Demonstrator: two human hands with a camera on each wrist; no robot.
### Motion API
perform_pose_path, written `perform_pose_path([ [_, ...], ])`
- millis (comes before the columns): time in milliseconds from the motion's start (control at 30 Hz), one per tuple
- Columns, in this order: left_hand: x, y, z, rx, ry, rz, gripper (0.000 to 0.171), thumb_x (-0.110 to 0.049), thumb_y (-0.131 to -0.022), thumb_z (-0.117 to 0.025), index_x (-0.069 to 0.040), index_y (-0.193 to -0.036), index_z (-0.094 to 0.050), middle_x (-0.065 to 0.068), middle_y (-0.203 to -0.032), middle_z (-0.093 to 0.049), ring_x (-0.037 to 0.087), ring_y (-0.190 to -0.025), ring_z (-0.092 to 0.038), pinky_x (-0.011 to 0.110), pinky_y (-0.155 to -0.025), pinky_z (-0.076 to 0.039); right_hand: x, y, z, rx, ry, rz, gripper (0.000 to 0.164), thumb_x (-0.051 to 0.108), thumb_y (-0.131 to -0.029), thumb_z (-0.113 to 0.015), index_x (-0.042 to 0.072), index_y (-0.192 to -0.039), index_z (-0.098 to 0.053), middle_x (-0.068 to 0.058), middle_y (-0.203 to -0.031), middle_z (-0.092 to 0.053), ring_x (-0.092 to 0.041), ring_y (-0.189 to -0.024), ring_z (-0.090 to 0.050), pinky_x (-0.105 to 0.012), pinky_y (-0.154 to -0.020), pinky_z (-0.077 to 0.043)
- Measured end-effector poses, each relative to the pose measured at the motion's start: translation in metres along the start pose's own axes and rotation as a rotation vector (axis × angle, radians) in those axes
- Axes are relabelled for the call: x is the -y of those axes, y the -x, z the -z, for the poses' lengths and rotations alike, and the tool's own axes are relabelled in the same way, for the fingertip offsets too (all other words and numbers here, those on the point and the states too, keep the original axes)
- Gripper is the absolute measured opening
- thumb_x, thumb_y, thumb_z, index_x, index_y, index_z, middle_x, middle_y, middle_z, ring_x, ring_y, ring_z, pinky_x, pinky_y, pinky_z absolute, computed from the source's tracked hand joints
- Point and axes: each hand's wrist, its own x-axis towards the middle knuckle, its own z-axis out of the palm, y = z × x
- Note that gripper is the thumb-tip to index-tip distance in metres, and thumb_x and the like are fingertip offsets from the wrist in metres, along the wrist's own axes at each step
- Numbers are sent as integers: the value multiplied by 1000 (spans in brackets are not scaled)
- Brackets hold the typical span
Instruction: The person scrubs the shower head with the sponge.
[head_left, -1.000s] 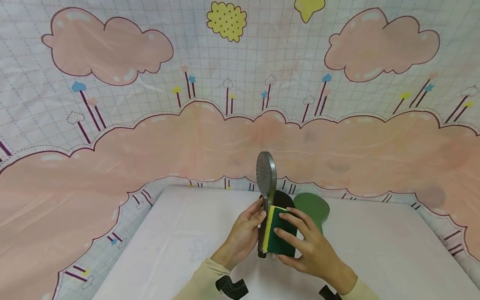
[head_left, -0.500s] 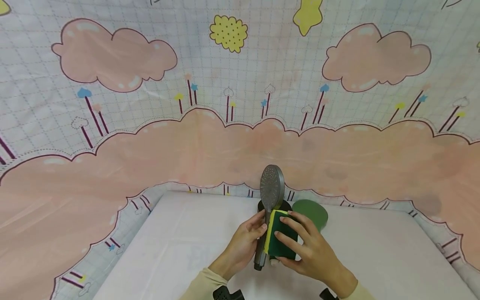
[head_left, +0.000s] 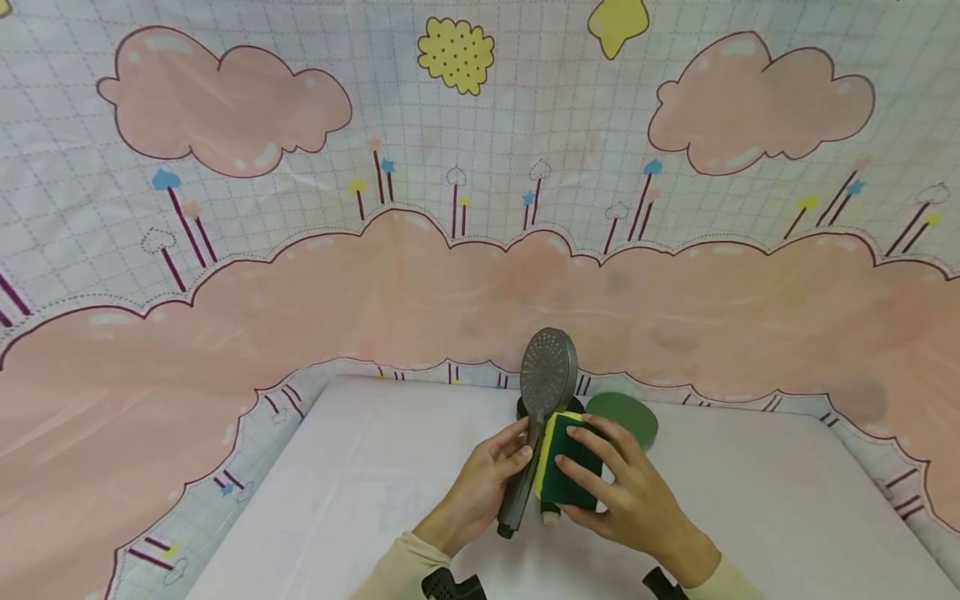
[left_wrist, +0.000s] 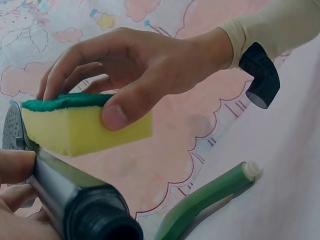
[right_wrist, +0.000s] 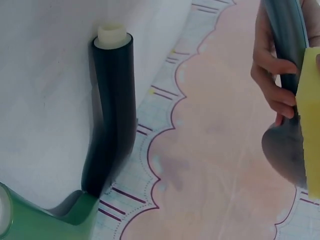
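Note:
My left hand (head_left: pixel 480 487) grips a grey shower head (head_left: pixel 546 375) by its handle near the neck, its round spray face turned up towards me. A green and yellow scrub sponge (head_left: pixel 567 471) is held in my right hand (head_left: pixel 641 496), thumb and fingers on opposite edges. The sponge's yellow side lies against the shower head around its neck. In the left wrist view, the threaded handle end (left_wrist: pixel 107 220) points at the camera. In the right wrist view, the sponge (right_wrist: pixel 311 130) hides part of the grey head (right_wrist: pixel 285 152).
Behind my hands a black shower head (head_left: pixel 576 407) and a green shower head (head_left: pixel 626 417) lie on the white table (head_left: pixel 375 467). The black handle (right_wrist: pixel 117 95) has a pale end fitting. A patterned cloth (head_left: pixel 375 292) rises beyond the table's far edge.
The grey shower head has tilted, its top rightwards and its handle end leftwards, and its spray face has turned towards me. My right hand keeps the sponge beside it, slightly farther right.

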Motion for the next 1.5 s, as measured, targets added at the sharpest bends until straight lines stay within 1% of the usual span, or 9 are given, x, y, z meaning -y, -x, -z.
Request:
perform_pose_path([
  [167,1,2,1,12,-1,-4,61,-23,-101,-55,-9,-154,-29,20,-156,-33,28,-140,-39,52,-118,-25,0,-1,1,-36,11,15,45,52,-95,-55,14,-113,-71,-21,-123,-62,-44,-116,-51,-34,-122,-24],
  [333,2,2,3,32,1,-13,61,-19,-101,-55,-9,-155,-28,19,-151,-38,20,-129,-47,36,-110,-37,-2,-3,3,-70,31,30,45,52,-94,-56,13,-112,-71,-22,-122,-61,-45,-114,-51,-34,-121,-25],
  [467,3,1,5,75,-21,-48,60,-16,-102,-51,-7,-156,-24,20,-150,-37,20,-131,-46,29,-106,-40,-4,-6,5,-98,48,37,44,51,-94,-57,13,-111,-70,-22,-120,-62,-45,-113,-51,-34,-120,-26],
  [567,3,1,5,84,-41,-55,60,-16,-103,-49,-8,-156,-23,20,-154,-33,22,-137,-42,31,-110,-39,-6,-8,7,-114,55,30,43,50,-94,-57,12,-109,-71,-23,-118,-62,-45,-112,-51,-34,-120,-26],
  [733,3,3,6,50,-56,-30,57,-15,-103,-47,-9,-156,-25,20,-159,-28,29,-142,-38,44,-117,-32,-6,-11,10,-155,57,20,42,48,-94,-58,10,-105,-70,-25,-115,-61,-47,-112,-51,-35,-120,-27],
  [867,4,4,7,54,-68,-25,57,-15,-103,-47,-7,-155,-25,21,-159,-27,31,-144,-34,51,-118,-27,-6,-14,11,-181,57,15,42,48,-93,-59,9,-103,-70,-26,-114,-61,-47,-111,-51,-36,-119,-29],
  [1167,5,5,14,82,-143,-41,56,-17,-103,-49,-11,-155,-29,18,-153,-37,24,-135,-45,37,-110,-41,-10,-13,18,-152,91,-28,46,52,-94,-57,9,-107,-70,-26,-118,-60,-46,-116,-49,-32,-120,-29],
  [1400,6,7,17,91,-178,-44,56,-17,-103,-49,-11,-155,-30,18,-156,-34,29,-141,-40,43,-114,-36,-15,-10,24,-160,86,-69,49,53,-93,-58,8,-108,-70,-28,-120,-59,-47,-115,-49,-30,-119,-29],
  [1500,7,6,15,86,-189,-51,56,-17,-103,-50,-9,-154,-30,19,-155,-35,30,-140,-41,42,-114,-38,-14,-9,25,-160,85,-80,49,53,-93,-58,8,-108,-70,-28,-120,-59,-47,-117,-48,-30,-119,-29],
])
